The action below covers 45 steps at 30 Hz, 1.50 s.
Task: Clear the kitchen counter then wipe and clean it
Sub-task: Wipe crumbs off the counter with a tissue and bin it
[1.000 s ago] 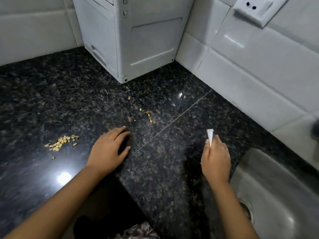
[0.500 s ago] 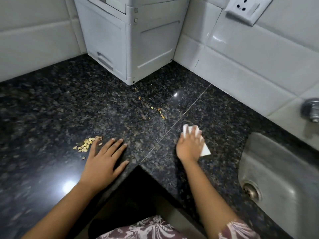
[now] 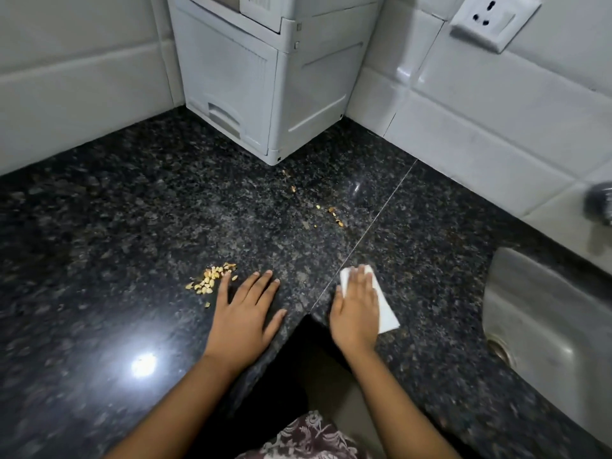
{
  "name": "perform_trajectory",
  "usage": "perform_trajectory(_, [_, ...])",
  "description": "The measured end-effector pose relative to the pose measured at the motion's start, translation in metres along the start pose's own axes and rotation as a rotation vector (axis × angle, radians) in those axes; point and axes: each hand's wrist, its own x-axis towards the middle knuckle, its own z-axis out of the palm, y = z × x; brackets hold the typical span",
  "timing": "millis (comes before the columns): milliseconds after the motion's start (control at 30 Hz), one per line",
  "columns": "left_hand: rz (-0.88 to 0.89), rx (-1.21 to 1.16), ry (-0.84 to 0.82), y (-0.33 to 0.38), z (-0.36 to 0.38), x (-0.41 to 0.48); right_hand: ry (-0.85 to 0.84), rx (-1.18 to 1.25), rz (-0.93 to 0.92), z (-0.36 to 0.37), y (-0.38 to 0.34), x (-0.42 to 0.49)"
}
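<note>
Black granite counter (image 3: 99,233), L-shaped corner, front edge cut inward between the two arms. Left hand (image 3: 243,318) lies flat on the counter, palm down, fingers straight and spread, holding nothing. Its outer finger is just beside a small pile of pale yellow seed bits (image 3: 209,279); touching or not, cannot tell. Right hand (image 3: 356,309) is flat on a folded white tissue (image 3: 386,312), fingers straight and together, pressing it to the stone, not clenched round it. The tissue sits just right of the seam (image 3: 374,223) in the granite, near the front edge, its far corner and right side showing past the hand. The right hand is a bit blurred.

More loose crumbs (image 3: 332,215) are scattered further back, left of the seam, between the hands and a white plastic cabinet-like unit (image 3: 265,81) that stands in the back corner against the tiled wall (image 3: 480,127); a few crumbs are near its front corner. Wall socket (image 3: 493,19) top right. Steel sink (image 3: 546,319) set into the counter on the right, drain (image 3: 501,351) visible, well apart from the tissue. Blurred dark tap fitting (image 3: 599,207) at the right edge. Bright light reflection (image 3: 143,364) on the stone left of the left forearm. Patterned fabric (image 3: 308,435) at the bottom centre
</note>
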Motion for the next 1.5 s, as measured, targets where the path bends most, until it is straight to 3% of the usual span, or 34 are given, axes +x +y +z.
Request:
perform_trajectory(133, [-0.006, -0.029, 0.005, 0.000, 0.001, -0.001, -0.089, 0.214, -0.195, 0.012, -0.058, -0.001])
perform_trajectory(200, [0.001, -0.038, 0.020, -0.001, 0.001, 0.000, 0.005, 0.388, -0.071, -0.004, -0.054, 0.022])
perform_trajectory(300, [0.009, -0.038, 0.044, -0.003, -0.001, 0.008, 0.239, 0.250, 0.058, -0.034, -0.011, 0.073])
perform_trajectory(367, [-0.017, -0.015, 0.008, -0.008, -0.004, 0.020, 0.290, 0.201, 0.089, -0.044, 0.014, 0.110])
perform_trajectory(500, [-0.182, 0.052, -0.145, -0.023, -0.015, 0.051, 0.169, 0.155, 0.107, -0.030, 0.011, 0.157])
perform_trajectory(733, [-0.366, -0.003, -0.330, -0.049, -0.028, 0.079, -0.071, 0.324, -0.240, 0.021, -0.066, 0.166])
perform_trajectory(767, [-0.379, -0.015, -0.336, -0.050, -0.028, 0.079, -0.054, 0.405, -0.214, 0.021, -0.068, 0.169])
perform_trajectory(833, [-0.405, -0.034, -0.338, -0.051, -0.028, 0.077, 0.156, 0.500, -0.129, 0.015, -0.063, 0.190])
perform_trajectory(933, [-0.413, -0.045, -0.341, -0.049, -0.028, 0.076, 0.323, 0.368, -0.147, -0.003, -0.049, 0.253])
perform_trajectory(1033, [-0.416, -0.058, -0.349, -0.050, -0.027, 0.077, 0.219, 0.144, -0.232, -0.007, -0.050, 0.314])
perform_trajectory(1133, [-0.407, -0.043, -0.353, -0.052, -0.024, 0.078, -0.029, 0.016, -0.320, 0.004, -0.063, 0.352])
perform_trajectory(1333, [-0.414, -0.065, -0.333, -0.056, -0.021, 0.077, -0.382, 0.533, -0.426, 0.012, -0.107, 0.311])
perform_trajectory(1400, [-0.417, -0.072, -0.334, -0.055, -0.021, 0.077, -0.453, 0.562, -0.451, 0.012, -0.109, 0.303])
perform_trajectory(1500, [-0.421, -0.082, -0.331, -0.054, -0.022, 0.077, -0.602, 0.476, -0.636, 0.007, -0.110, 0.289])
